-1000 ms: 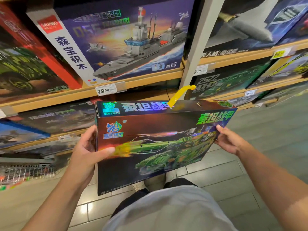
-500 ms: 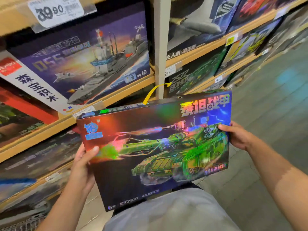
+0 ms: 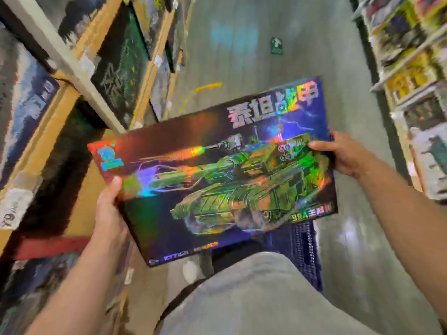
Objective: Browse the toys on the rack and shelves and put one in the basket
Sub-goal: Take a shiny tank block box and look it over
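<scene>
I hold a large flat toy box point(image 3: 212, 175) with a shiny holographic green tank printed on it and a yellow carry handle point(image 3: 205, 87) at its far edge. My left hand point(image 3: 110, 213) grips its left edge, thumb on the front face. My right hand point(image 3: 341, 152) grips its right edge, thumb lying over the picture. The box is tilted, face up toward me, above the floor of the aisle. Under its lower right corner shows part of a dark blue mesh basket point(image 3: 306, 250), mostly hidden by the box.
Wooden shelves point(image 3: 46, 117) packed with toy boxes run along my left, with a white upright post point(image 3: 72, 66). Another rack of toys point(image 3: 411, 76) lines the right side. Grey tiled floor point(image 3: 254, 44) stretches ahead between them. My light shirt fills the bottom.
My view has swung right, from the left shelves to down the aisle. The box has turned with me, away from the shelf and lower, and the blue basket now shows beneath it.
</scene>
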